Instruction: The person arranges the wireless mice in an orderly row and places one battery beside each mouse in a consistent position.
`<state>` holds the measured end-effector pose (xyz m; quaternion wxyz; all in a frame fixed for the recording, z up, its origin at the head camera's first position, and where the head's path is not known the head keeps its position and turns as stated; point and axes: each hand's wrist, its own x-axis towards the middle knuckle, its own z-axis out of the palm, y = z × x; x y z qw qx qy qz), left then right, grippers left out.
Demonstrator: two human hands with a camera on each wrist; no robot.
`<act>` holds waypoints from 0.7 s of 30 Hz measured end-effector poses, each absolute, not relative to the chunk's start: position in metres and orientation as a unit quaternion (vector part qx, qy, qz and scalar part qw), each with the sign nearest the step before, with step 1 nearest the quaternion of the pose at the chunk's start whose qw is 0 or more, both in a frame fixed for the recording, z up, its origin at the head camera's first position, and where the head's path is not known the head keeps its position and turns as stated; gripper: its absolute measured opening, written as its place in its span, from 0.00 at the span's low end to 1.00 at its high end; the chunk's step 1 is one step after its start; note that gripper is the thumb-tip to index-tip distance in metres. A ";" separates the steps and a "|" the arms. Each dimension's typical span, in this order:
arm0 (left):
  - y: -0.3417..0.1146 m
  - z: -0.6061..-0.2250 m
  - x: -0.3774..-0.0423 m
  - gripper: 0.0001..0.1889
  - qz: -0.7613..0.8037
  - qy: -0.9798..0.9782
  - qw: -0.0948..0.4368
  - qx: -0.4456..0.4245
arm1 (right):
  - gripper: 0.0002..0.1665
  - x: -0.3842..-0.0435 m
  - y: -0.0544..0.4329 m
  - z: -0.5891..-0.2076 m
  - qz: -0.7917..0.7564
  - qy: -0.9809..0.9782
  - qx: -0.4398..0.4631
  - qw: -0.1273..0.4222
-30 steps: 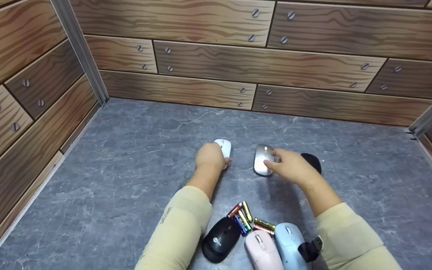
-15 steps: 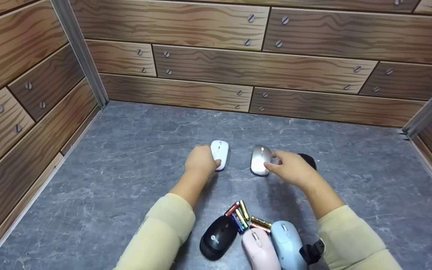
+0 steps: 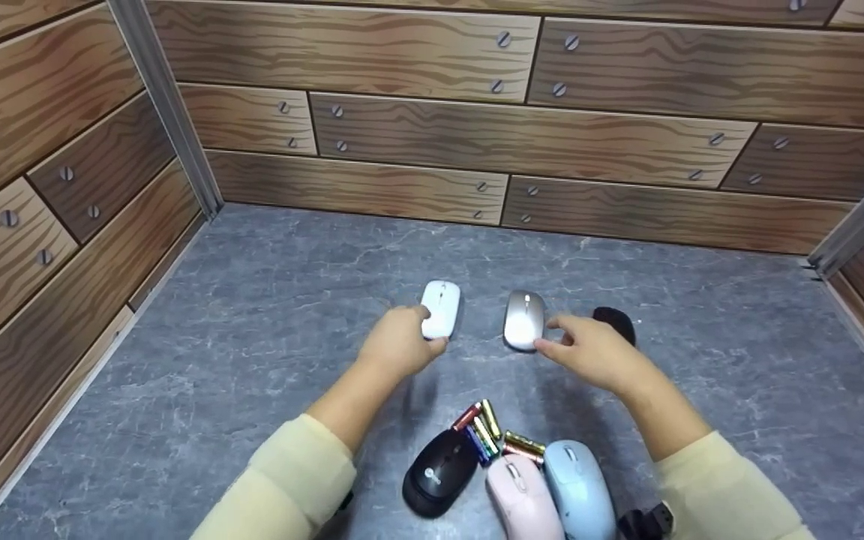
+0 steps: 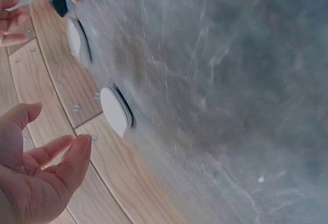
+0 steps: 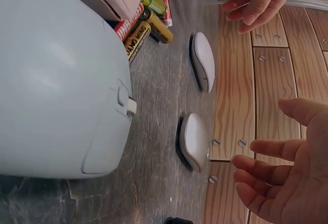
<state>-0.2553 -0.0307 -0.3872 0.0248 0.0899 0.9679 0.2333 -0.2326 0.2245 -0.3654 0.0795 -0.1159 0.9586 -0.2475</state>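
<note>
A white computer mouse (image 3: 444,306) lies flat on the grey tabletop. Beside its left edge is my left hand (image 3: 396,346), its fingers loosely bent. The left wrist view shows a gap between that hand (image 4: 48,172) and the white mouse (image 4: 114,112). To the right lies a silver mouse (image 3: 523,321), roughly parallel to the white one. My right hand (image 3: 595,351) hovers at its right side, thumb and fingers spread apart. Nothing sits in the right palm (image 5: 294,178) in the right wrist view, where the silver mouse (image 5: 196,138) stands clear of the fingertips.
A black mouse (image 3: 615,324) lies partly behind my right hand. Nearer me are another black mouse (image 3: 439,474), a pink mouse (image 3: 523,495) and a light blue mouse (image 3: 579,491), with several coloured batteries (image 3: 483,433) above them. Wood-patterned walls (image 3: 372,184) enclose the back and sides.
My left hand has let go of the white mouse and drawn back left and towards me. My right hand has eased slightly away from the silver mouse.
</note>
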 end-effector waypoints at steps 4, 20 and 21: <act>-0.032 -0.386 -0.241 0.26 0.244 0.962 0.017 0.117 | 0.33 -0.225 0.219 -0.364 -0.259 0.954 -0.131 0.078; -0.024 -0.403 -0.185 0.22 0.156 0.961 0.070 0.219 | 0.29 -0.211 0.208 -0.367 -0.254 0.951 -0.161 0.071; -0.023 -0.404 -0.182 0.22 0.147 0.961 0.072 0.225 | 0.28 -0.210 0.208 -0.368 -0.255 0.951 -0.163 0.071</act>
